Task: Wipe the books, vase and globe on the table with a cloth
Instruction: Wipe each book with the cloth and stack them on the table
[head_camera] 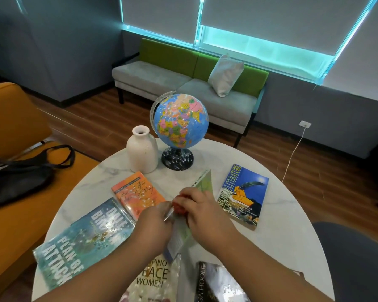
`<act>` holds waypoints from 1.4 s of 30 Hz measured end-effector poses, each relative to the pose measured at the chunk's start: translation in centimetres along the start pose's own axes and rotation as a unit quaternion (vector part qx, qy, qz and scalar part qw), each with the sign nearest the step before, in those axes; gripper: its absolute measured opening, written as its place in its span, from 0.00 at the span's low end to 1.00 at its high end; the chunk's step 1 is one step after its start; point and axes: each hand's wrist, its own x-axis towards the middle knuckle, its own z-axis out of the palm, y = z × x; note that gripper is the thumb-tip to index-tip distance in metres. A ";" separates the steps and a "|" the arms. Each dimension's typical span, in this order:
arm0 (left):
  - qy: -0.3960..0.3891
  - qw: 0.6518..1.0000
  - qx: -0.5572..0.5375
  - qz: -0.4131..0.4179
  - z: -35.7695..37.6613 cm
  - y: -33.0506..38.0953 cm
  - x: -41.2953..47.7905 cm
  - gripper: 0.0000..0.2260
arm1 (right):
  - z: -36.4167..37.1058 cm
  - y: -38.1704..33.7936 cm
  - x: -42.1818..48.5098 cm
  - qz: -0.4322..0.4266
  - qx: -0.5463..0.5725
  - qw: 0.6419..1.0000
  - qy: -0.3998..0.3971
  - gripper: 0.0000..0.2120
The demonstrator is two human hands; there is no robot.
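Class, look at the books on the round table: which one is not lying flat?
The pale green book in the middle, gripped by both hands, left hand and right hand, is tilted up on edge. The other books lie flat, covers up.

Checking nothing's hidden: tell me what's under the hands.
Under the left hand and right hand: a green book and a red cloth. The book's middle is covered.

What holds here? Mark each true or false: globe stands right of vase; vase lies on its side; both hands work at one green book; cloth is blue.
1. The globe stands right of the vase. True.
2. The vase lies on its side. False: it stands upright.
3. The left hand and right hand work at one green book. True.
4. The cloth is blue. False: it is red.
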 end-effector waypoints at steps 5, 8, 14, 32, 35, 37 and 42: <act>-0.031 0.999 -0.023 0.003 -0.1 -0.6 -0.1 0.16 | -2.1 4.5 1.6 0.174 0.047 0.980 0.087 0.21; -0.076 0.990 -0.114 -0.040 -0.5 -0.8 -0.4 0.16 | -2.8 7.5 1.5 0.313 0.129 0.929 0.149 0.20; -0.129 0.917 -0.363 -0.101 -3.3 -1.4 0.8 0.13 | -2.1 7.7 -1.8 0.490 0.492 0.687 0.213 0.22; -0.051 0.980 -0.190 -0.005 -1.5 -1.5 0.3 0.24 | -3.4 0.9 -1.0 0.368 0.633 0.671 0.117 0.11; -0.169 0.938 -0.301 0.010 -0.2 0.4 -0.9 0.22 | -2.5 -0.8 -0.8 0.304 0.487 0.809 0.129 0.09; -0.203 0.882 -0.425 -0.005 0.5 0.6 -0.8 0.26 | -1.7 -2.3 -0.8 0.240 0.357 0.895 0.120 0.11; -0.155 0.860 -0.485 -0.026 -0.3 -0.2 -0.2 0.18 | 0.4 -3.2 -1.5 0.108 0.196 0.975 -0.004 0.27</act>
